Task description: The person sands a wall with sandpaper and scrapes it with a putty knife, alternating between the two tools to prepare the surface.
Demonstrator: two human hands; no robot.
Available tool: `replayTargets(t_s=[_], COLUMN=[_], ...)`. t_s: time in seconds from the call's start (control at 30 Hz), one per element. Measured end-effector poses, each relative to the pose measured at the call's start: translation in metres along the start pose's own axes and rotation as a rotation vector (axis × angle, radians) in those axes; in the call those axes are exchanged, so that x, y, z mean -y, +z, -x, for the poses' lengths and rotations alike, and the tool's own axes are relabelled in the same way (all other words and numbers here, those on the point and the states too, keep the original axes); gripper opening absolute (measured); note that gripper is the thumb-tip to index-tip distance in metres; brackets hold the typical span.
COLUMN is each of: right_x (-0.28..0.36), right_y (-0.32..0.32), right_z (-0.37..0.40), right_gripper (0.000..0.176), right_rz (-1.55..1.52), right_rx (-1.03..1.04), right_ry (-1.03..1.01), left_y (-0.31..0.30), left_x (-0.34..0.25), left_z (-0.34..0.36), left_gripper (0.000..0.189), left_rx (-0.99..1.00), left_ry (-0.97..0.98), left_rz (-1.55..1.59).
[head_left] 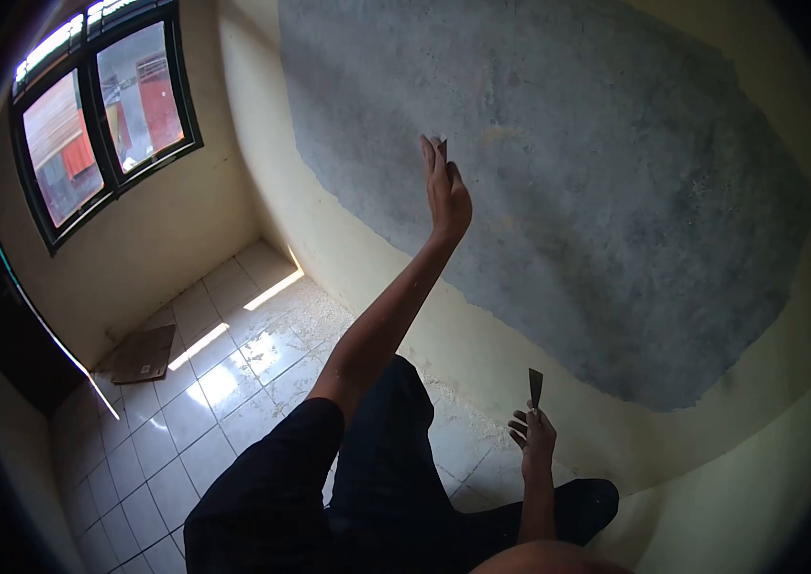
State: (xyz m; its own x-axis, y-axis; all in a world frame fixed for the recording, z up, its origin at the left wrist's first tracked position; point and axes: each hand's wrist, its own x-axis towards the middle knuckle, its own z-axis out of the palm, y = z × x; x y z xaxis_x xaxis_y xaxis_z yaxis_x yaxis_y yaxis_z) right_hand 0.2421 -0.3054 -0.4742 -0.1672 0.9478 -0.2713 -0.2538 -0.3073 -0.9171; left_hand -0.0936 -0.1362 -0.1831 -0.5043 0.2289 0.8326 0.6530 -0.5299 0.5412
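My left hand (447, 196) is raised to the wall, fingers close together against the bare grey patch (606, 201). Under its fingertips shows the edge of a small dark brown piece, which looks like sandpaper (442, 147); most of it is hidden by the fingers. Lower down, my right hand (537, 438) holds a putty knife (535, 386) by its handle. The blade points up, in front of the cream strip of wall below the patch. Around the patch, the cream paint (377, 251) ends in a ragged edge.
Pale dust and flakes lie on the tiled floor (161, 445) along the wall's foot. A flat brown piece of cardboard (144, 355) rests by the left wall, below a dark-framed window (99, 115). My bent knees (405, 392) are close to the wall.
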Motion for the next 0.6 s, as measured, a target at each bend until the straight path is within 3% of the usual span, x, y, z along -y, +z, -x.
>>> replayTargets(t_s=[0.13, 0.23, 0.37, 0.47, 0.6], right_x=[0.001, 0.007, 0.002, -0.001, -0.001], right_y=[0.001, 0.000, -0.005, -0.007, -0.008], right_z=[0.000, 0.003, -0.005, -0.008, 0.002], right_gripper=[0.037, 0.038, 0.040, 0.040, 0.037], right_rz=[-0.009, 0.005, 0.039, 0.027, 0.003], right_rx=[-0.021, -0.006, 0.011, 0.010, 0.006], right_ry=[-0.019, -0.031, -0.038, -0.024, -0.007], left_y=[0.091, 0.121, 0.108, 0.117, 0.135], left_x=[0.004, 0.002, 0.030, 0.025, 0.004], left_z=[-0.072, -0.057, 0.015, 0.002, -0.068], left_gripper=[0.073, 0.088, 0.097, 0.102, 0.103], left_rx=[0.090, 0.000, 0.233, 0.204, -0.078], left_ry=[0.026, 0.030, 0.226, 0.111, -0.166], left_rz=[-0.125, -0.213, -0.291, -0.253, -0.047])
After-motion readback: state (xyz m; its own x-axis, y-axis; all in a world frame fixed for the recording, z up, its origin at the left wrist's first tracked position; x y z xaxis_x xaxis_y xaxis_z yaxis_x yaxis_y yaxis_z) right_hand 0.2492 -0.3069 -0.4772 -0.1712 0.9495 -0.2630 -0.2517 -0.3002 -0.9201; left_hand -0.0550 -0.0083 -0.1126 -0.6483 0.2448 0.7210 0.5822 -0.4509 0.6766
